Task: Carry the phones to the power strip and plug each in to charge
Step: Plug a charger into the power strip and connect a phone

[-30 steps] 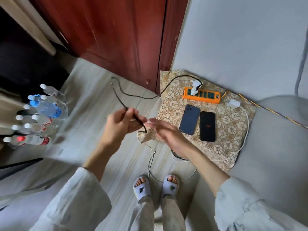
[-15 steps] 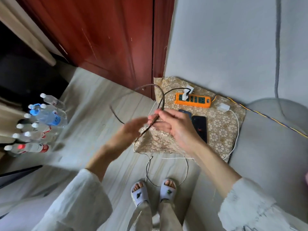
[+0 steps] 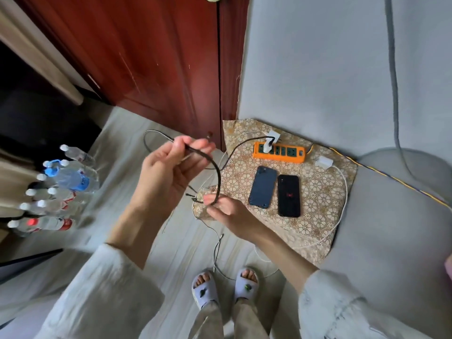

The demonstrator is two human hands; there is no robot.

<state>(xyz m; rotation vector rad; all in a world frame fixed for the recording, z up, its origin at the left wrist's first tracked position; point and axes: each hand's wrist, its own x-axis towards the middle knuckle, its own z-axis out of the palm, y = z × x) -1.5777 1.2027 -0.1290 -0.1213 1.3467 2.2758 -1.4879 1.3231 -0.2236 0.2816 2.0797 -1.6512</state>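
Here, two phones lie face down side by side on a patterned gold mat (image 3: 318, 211) on the floor, against the grey wall. The blue phone (image 3: 263, 187) is on the left, its long axis running from the near edge of the mat toward the orange power strip (image 3: 280, 152), tilted slightly so its camera end leans right; the black phone (image 3: 288, 195) just beside it lies almost parallel, a little closer to the person, not touching the blue one as far as can be seen. The power strip lies crosswise beyond them, its long axis running left to right along the wall, with a white charger (image 3: 270, 143) plugged into its left end. A second white charger (image 3: 324, 162) lies unplugged on the mat to the right of the strip, its white cable (image 3: 342, 204) curving down the mat's right side.

The left hand (image 3: 171, 172) is raised, palm toward the camera, pinching a black braided cable (image 3: 215, 170) between thumb and fingertips. The cable arcs from that grip down to the right hand (image 3: 225, 209), which is lower, just over the mat's near left corner, fingers curled and gripping the cable near its end. Short connector tips (image 3: 192, 196) stick out leftward beside the right hand. The cable's other run leads back to the plugged-in charger.

Water bottles (image 3: 56, 189) lie clustered at the left. Two slippered feet (image 3: 225, 287) stand below on the pale floor.
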